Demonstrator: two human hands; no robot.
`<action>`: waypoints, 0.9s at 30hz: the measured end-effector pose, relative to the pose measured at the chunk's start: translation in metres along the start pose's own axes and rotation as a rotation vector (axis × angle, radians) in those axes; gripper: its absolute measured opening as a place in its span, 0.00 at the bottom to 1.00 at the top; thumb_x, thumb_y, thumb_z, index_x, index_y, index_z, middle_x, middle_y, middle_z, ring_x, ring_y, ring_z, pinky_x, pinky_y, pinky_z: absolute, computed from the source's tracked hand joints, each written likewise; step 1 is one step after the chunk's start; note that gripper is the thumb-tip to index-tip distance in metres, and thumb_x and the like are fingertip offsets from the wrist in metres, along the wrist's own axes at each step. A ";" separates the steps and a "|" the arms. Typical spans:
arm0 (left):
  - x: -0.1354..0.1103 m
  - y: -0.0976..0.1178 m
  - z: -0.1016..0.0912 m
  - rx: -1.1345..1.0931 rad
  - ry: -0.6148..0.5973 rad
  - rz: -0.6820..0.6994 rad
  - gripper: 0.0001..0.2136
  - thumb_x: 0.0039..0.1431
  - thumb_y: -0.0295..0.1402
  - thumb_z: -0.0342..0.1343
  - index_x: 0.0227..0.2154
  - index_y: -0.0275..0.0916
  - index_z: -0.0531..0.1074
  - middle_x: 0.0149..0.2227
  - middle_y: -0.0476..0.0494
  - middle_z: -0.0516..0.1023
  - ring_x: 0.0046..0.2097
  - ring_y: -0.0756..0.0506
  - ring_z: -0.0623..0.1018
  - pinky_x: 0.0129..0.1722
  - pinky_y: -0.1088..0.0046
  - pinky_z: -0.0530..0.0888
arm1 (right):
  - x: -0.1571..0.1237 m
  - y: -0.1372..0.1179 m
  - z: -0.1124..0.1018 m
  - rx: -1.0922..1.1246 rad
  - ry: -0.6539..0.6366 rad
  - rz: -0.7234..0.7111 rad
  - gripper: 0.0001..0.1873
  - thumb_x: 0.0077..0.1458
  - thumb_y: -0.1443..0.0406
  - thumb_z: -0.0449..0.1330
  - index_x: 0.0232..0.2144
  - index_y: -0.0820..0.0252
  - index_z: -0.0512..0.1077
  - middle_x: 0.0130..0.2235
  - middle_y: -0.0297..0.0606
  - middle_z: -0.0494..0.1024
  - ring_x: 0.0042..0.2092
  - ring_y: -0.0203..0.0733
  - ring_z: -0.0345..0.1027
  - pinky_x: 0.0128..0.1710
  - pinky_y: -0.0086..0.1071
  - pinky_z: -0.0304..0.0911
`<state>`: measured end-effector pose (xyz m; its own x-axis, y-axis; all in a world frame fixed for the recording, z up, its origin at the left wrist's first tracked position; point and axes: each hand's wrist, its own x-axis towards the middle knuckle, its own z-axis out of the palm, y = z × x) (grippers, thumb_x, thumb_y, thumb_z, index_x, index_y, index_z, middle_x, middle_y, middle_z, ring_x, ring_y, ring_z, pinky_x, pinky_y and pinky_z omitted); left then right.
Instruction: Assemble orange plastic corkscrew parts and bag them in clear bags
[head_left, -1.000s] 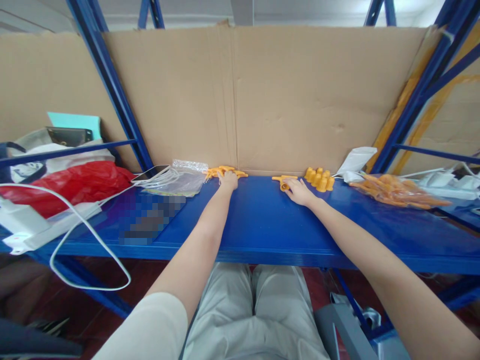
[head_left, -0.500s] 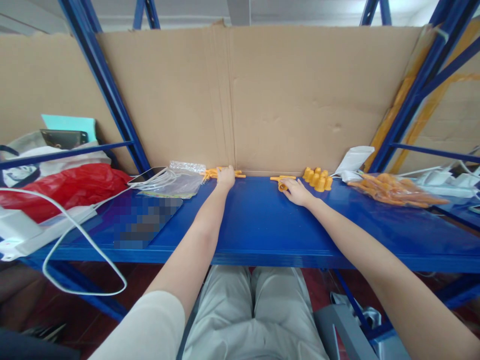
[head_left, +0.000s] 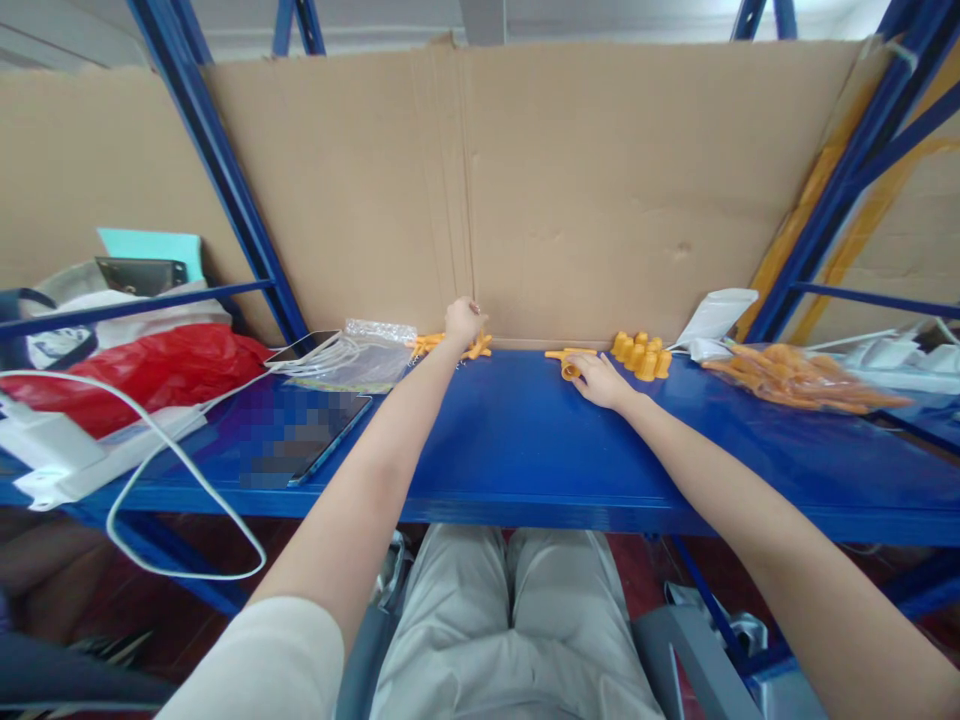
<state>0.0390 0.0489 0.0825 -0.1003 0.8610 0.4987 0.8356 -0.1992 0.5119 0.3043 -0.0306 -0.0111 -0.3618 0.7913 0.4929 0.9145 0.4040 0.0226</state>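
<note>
At twelve o'clock, the left hand has unclear grip; at one, the right hand grasps a cup, probably for steadying.

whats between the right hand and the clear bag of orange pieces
The head view shows orange cups there, nearer the right hand, then a white object beside the clear bag.
</note>
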 end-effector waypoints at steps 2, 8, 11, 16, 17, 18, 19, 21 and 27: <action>-0.008 0.004 0.002 -0.004 -0.025 0.009 0.04 0.54 0.30 0.62 0.31 0.37 0.74 0.39 0.41 0.80 0.43 0.45 0.78 0.43 0.71 0.73 | 0.000 0.000 0.000 -0.007 0.012 0.003 0.25 0.57 0.69 0.49 0.57 0.59 0.68 0.59 0.50 0.70 0.61 0.55 0.62 0.57 0.58 0.56; -0.044 0.012 0.007 -0.025 -0.286 0.028 0.05 0.56 0.33 0.61 0.30 0.36 0.75 0.29 0.46 0.79 0.31 0.48 0.79 0.33 0.75 0.72 | 0.002 0.004 0.001 -0.009 0.026 0.017 0.25 0.58 0.68 0.48 0.57 0.61 0.68 0.59 0.51 0.70 0.62 0.56 0.60 0.58 0.59 0.55; -0.059 0.016 0.009 -0.023 -0.261 0.113 0.05 0.55 0.32 0.62 0.29 0.36 0.74 0.32 0.44 0.80 0.36 0.48 0.79 0.38 0.75 0.73 | 0.003 0.004 0.001 -0.013 0.024 0.030 0.24 0.59 0.68 0.48 0.57 0.61 0.68 0.59 0.50 0.70 0.62 0.55 0.60 0.59 0.58 0.55; -0.083 0.009 0.026 -0.008 -0.278 0.207 0.05 0.54 0.31 0.63 0.32 0.37 0.75 0.36 0.44 0.81 0.39 0.47 0.79 0.42 0.72 0.74 | 0.001 0.001 0.000 -0.002 0.010 0.033 0.24 0.58 0.69 0.48 0.55 0.62 0.70 0.59 0.51 0.70 0.62 0.56 0.61 0.59 0.60 0.53; -0.087 0.005 0.029 0.009 -0.314 0.224 0.06 0.53 0.29 0.63 0.34 0.37 0.75 0.36 0.43 0.81 0.39 0.46 0.79 0.42 0.71 0.74 | 0.001 0.000 -0.001 0.002 0.005 0.033 0.24 0.57 0.69 0.48 0.55 0.61 0.70 0.59 0.51 0.70 0.61 0.56 0.61 0.59 0.60 0.53; -0.089 0.001 0.032 0.030 -0.348 0.261 0.07 0.53 0.27 0.63 0.35 0.37 0.76 0.37 0.43 0.81 0.40 0.46 0.79 0.43 0.70 0.74 | 0.001 -0.001 -0.001 0.005 0.002 0.032 0.24 0.57 0.69 0.48 0.55 0.61 0.70 0.59 0.51 0.70 0.61 0.56 0.61 0.59 0.60 0.53; -0.091 -0.002 0.034 0.049 -0.382 0.305 0.07 0.53 0.25 0.61 0.36 0.36 0.76 0.38 0.42 0.81 0.41 0.45 0.79 0.44 0.69 0.74 | 0.001 -0.001 -0.001 0.008 0.000 0.031 0.24 0.57 0.69 0.48 0.55 0.61 0.70 0.59 0.50 0.70 0.61 0.56 0.61 0.59 0.60 0.54; -0.093 -0.008 0.035 0.090 -0.432 0.401 0.10 0.53 0.21 0.57 0.37 0.36 0.78 0.40 0.41 0.81 0.45 0.43 0.78 0.49 0.66 0.73 | 0.000 -0.001 -0.001 0.009 -0.003 0.023 0.24 0.57 0.69 0.49 0.54 0.60 0.70 0.59 0.50 0.71 0.60 0.56 0.62 0.58 0.60 0.54; -0.093 -0.019 0.030 0.238 -0.368 0.401 0.23 0.58 0.25 0.50 0.56 0.46 0.71 0.61 0.42 0.67 0.63 0.39 0.64 0.60 0.56 0.65 | 0.001 0.002 -0.006 -0.029 0.023 0.032 0.24 0.58 0.69 0.48 0.55 0.61 0.69 0.59 0.49 0.71 0.62 0.54 0.60 0.60 0.58 0.52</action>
<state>0.0486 -0.0131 0.0057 0.4066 0.8542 0.3241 0.8719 -0.4687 0.1415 0.3070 -0.0318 -0.0058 -0.3279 0.7927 0.5139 0.9307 0.3644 0.0317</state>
